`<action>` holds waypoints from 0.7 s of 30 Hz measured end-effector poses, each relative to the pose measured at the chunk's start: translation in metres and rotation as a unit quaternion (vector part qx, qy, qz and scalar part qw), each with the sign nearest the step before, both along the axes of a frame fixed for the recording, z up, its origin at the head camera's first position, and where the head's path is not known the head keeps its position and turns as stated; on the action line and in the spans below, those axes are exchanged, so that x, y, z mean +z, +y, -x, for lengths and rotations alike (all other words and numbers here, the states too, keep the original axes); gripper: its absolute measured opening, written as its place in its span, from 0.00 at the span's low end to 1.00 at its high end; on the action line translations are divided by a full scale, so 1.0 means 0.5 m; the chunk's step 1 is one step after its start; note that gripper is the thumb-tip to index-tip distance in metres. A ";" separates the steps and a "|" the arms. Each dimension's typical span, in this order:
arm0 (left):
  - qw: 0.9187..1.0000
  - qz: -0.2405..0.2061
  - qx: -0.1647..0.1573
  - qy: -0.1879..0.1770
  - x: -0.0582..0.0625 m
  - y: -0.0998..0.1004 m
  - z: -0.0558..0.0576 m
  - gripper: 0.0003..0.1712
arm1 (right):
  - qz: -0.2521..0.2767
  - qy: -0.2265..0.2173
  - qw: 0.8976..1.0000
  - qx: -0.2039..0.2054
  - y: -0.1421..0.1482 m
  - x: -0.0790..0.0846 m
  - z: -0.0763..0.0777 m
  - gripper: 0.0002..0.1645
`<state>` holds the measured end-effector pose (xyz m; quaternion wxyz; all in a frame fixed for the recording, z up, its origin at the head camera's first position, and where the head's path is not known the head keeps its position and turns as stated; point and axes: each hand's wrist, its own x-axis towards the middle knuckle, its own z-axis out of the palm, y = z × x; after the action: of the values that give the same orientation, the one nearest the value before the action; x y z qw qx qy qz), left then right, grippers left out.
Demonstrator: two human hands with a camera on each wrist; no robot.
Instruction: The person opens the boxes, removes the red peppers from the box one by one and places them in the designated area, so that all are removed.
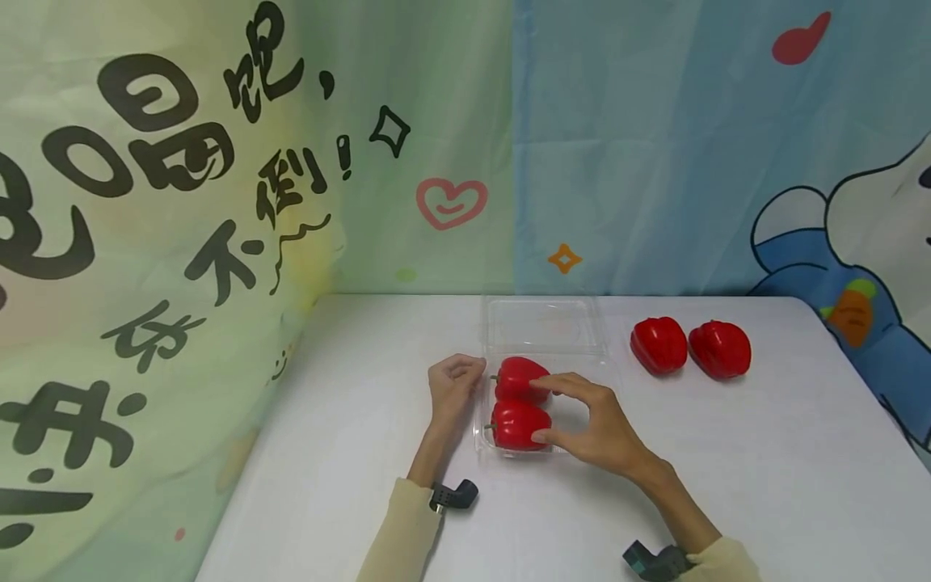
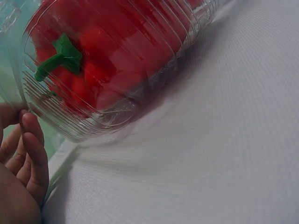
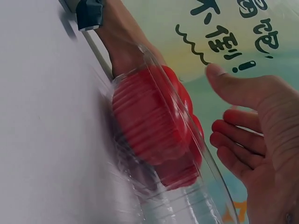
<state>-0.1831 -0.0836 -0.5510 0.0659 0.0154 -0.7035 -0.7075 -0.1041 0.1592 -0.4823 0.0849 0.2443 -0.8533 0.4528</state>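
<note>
A clear plastic clamshell box (image 1: 573, 414) lies with its lid (image 1: 541, 325) folded back. Two red bell peppers sit side by side in its left half, a far pepper (image 1: 518, 377) and a near pepper (image 1: 516, 427). My left hand (image 1: 452, 394) pinches the box's left rim between thumb and fingertip, close by a green pepper stem (image 2: 65, 56) in the left wrist view. Over the box, my right hand (image 1: 598, 424) has its thumb and fingers spread wide around the peppers' right side. The right wrist view shows a gap between that hand (image 3: 261, 126) and the peppers.
Two more red bell peppers, a left one (image 1: 659, 345) and a right one (image 1: 720, 349), rest on the white table (image 1: 727, 453) to the right of the box. A printed cloth backdrop (image 1: 640, 145) hangs behind and along the left side.
</note>
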 end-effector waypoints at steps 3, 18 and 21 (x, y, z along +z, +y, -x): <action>1.000 -0.004 0.000 -0.001 0.003 0.000 0.000 0.09 | -0.002 -0.008 1.000 0.016 -0.008 -0.004 0.000 0.44; 1.000 0.006 0.005 0.005 -0.003 0.000 0.000 0.12 | -0.107 -0.015 0.994 0.008 -0.021 -0.025 -0.006 0.46; 1.000 0.008 0.004 0.007 -0.003 0.000 0.000 0.12 | -0.118 -0.034 0.992 0.009 -0.022 -0.024 -0.007 0.45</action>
<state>-0.1832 -0.0838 -0.5526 0.0738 0.0135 -0.7083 -0.7020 -0.1005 0.1483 -0.4944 0.0222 0.2447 -0.9008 0.3579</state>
